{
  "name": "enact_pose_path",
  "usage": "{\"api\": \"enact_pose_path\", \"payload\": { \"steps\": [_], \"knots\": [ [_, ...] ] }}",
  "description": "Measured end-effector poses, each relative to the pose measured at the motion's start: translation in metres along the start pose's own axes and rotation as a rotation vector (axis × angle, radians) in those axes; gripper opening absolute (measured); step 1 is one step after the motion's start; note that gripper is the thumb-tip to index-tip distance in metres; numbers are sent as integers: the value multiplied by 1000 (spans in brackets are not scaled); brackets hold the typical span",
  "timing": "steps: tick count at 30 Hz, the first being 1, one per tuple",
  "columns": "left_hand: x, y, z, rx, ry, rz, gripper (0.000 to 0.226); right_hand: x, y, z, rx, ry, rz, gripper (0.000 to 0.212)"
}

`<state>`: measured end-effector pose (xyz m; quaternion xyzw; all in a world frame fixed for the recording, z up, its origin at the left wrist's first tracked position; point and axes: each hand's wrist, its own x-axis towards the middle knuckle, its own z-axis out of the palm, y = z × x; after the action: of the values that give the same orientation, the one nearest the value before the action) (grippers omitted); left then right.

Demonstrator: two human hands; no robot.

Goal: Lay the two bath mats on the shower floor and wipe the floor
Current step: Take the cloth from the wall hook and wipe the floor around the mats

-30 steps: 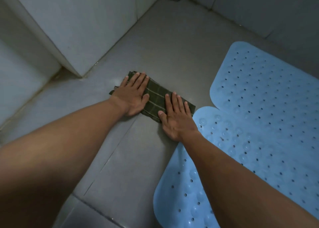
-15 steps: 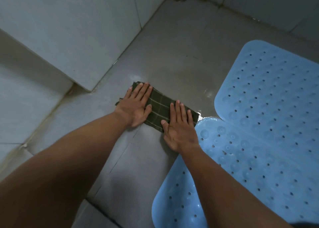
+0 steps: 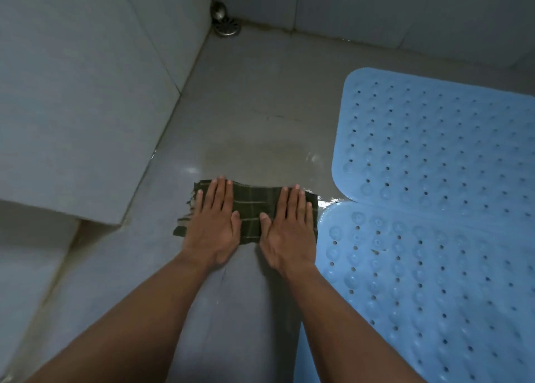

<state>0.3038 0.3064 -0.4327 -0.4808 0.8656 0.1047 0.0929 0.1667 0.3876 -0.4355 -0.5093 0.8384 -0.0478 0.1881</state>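
A dark green checked cloth (image 3: 252,209) lies flat on the grey shower floor (image 3: 260,101). My left hand (image 3: 212,223) presses palm-down on its left half and my right hand (image 3: 289,226) on its right half, fingers stretched out and pointing away from me. Two light blue perforated bath mats lie on the floor to the right. The far mat (image 3: 434,139) and the near mat (image 3: 419,281) meet at their rounded corners just right of the cloth. Wet sheen (image 3: 314,159) shows on the floor in front of the cloth.
A tiled wall block (image 3: 72,93) juts out on the left, its corner close to my left hand. A round metal floor drain (image 3: 227,26) sits in the far corner. Tiled walls (image 3: 376,12) close the back.
Both hands have pushed the cloth forward over the wet floor and turned it square to me. My view has tilted up, so the drain corner now shows.
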Motion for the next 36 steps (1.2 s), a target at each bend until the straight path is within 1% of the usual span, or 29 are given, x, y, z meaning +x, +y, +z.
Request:
{"api": "enact_pose_path", "payload": {
  "steps": [3,8,12,15,24,28,31,36],
  "knots": [
    [25,-3,-2,-18,13,13,69,27,4,-12,-9,7,-2,73],
    [89,2,-23,0,-79,66,66,54,11,-27,-35,-31,24,70],
    [121,4,-33,19,-99,106,67,89,19,-38,-56,-71,46,70],
    [146,7,-42,22,-146,112,67,109,20,-44,-63,-77,58,70],
    [167,5,-56,47,-220,171,68,121,20,-58,-40,-174,64,70],
    [192,10,-59,53,-180,159,67,149,23,-56,-47,-100,93,70],
    [214,17,-61,46,-144,157,66,168,32,-56,-69,-68,60,70],
    [256,23,-70,59,-153,193,66,205,43,-70,-86,-49,56,69]
  ]
}}
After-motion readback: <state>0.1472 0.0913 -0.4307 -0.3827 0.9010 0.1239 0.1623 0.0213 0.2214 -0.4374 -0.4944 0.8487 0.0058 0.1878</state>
